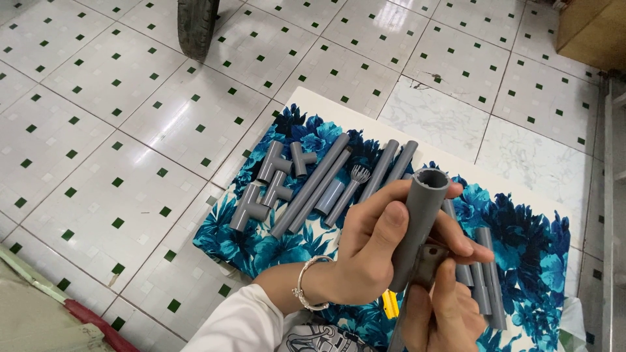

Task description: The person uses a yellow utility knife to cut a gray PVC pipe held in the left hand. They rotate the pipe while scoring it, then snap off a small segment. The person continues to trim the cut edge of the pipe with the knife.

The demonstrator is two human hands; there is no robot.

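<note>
My left hand (375, 244) grips a short grey plastic pipe (422, 215) held upright, its open end toward the camera. My right hand (440, 313) comes up from below and holds a grey fitting (427, 261) against the pipe's lower end. A silver bracelet (306, 281) circles my left wrist. Both hands hover above a blue floral cloth (521, 261). On the cloth lie several grey T-fittings (270, 186), long pipes (313, 186), a short coupling (330, 195) and a grey strainer-like piece (359, 173).
A white-and-green tiled floor (111, 150) surrounds the cloth. A black tyre (197, 25) stands at the top left, a wooden box (593, 29) at the top right. More grey pipes (486, 274) lie right of my hands; something yellow (389, 304) peeks under my wrist.
</note>
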